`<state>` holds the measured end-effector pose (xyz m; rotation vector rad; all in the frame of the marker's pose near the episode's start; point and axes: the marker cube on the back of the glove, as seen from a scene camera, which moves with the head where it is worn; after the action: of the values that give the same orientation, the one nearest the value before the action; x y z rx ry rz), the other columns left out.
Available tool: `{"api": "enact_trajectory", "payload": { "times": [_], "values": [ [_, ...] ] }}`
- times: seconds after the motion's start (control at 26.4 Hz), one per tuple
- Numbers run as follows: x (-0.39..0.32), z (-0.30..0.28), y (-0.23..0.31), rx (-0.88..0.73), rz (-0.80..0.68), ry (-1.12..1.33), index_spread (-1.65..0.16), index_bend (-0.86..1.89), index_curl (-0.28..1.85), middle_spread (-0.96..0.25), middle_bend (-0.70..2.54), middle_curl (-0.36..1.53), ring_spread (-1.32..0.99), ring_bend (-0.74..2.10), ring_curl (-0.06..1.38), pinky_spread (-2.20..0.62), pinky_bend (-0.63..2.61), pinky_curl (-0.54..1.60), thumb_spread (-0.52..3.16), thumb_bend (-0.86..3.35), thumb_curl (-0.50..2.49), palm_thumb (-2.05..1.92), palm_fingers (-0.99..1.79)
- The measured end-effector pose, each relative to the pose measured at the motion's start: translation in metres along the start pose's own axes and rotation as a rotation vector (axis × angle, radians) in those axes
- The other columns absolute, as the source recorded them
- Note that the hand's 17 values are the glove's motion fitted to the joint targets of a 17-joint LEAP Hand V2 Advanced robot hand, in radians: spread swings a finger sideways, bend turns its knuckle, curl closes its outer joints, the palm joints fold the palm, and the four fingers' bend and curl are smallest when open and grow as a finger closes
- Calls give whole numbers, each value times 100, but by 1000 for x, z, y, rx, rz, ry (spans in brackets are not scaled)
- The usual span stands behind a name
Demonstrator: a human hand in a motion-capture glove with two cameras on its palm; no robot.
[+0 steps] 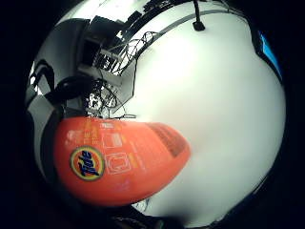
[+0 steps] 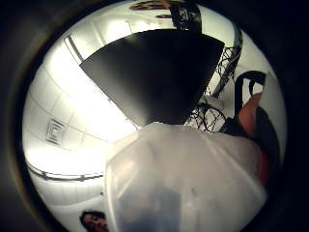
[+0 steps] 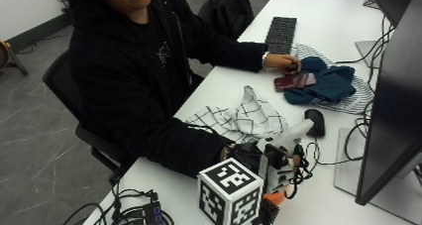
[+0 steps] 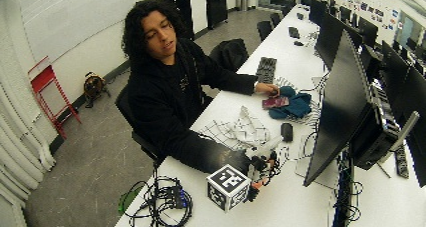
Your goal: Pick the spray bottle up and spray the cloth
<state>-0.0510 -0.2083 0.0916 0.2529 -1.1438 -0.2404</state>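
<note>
My gloved right hand grips an orange Tide spray bottle near the table's front edge. Its white sprayer head sticks out above the hand and points across the table, just beside the checked cloth. The bottle's orange body fills much of the little finger side palm view, and the white sprayer head fills the thumb side palm view. A white cloth with a black check lies crumpled on the white table, just beyond the hand. In the wide view the hand holds the bottle beside the cloth.
A black mouse lies right of the cloth. Farther back the bare left hand rests by a blue cloth with a maroon item on it. A keyboard lies behind. A monitor and cables stand on the right.
</note>
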Motion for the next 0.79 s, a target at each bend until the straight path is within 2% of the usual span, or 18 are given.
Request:
{"api": "enact_trajectory", "payload": {
  "times": [0.15, 0.26, 0.42, 0.64, 0.79],
  "values": [
    [-6, 8, -16, 174, -61, -1, -32, 29, 39, -25, 48, 42, -28, 52, 38, -30, 37, 35, 46, -2, 50, 90, 143],
    [-6, 4, -11, 223, -93, 18, -32, 31, 41, -26, 50, 44, -28, 54, 39, -31, 38, 36, 42, -3, 53, 90, 144],
    [-5, -3, 0, 205, -110, 31, -31, 34, 43, -26, 52, 45, -28, 55, 41, -33, 39, 36, 37, -3, 56, 89, 144],
    [-16, -16, 9, 56, -54, -13, -30, 36, 46, -25, 54, 46, -27, 57, 42, -32, 39, 37, 32, -2, 61, 92, 142],
    [-43, -34, 22, 21, -109, 101, -29, 37, 47, -24, 55, 47, -27, 57, 42, -32, 39, 37, 30, -3, 62, 92, 141]
  ]
}}
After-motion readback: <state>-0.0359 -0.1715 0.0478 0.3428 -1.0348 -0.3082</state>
